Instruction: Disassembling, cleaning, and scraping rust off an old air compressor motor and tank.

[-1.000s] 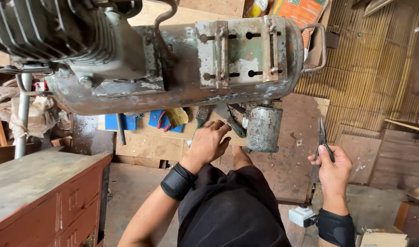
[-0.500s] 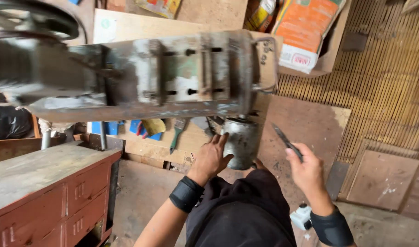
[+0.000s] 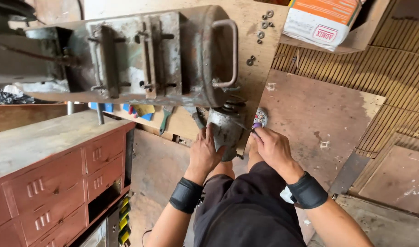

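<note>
Left hand (image 3: 205, 153) wrapped around grey canister (image 3: 226, 132), upright under tank (image 3: 140, 55); right hand (image 3: 273, 146) pinching a small tool just right.

The person wore dark, near-black clothing that filled the lower middle of the head view, its cloth loose and creased over the lap and knees. Both forearms were bare from the elbow down. A broad black wristband circled each wrist: the one behind the left hand (image 3: 205, 153) was smooth and matte, slightly wider than the wrist it wrapped, and the one behind the right hand (image 3: 272, 147) matched it in colour and width. Neither hand wore a glove, and no rings or watch showed on them.
</note>
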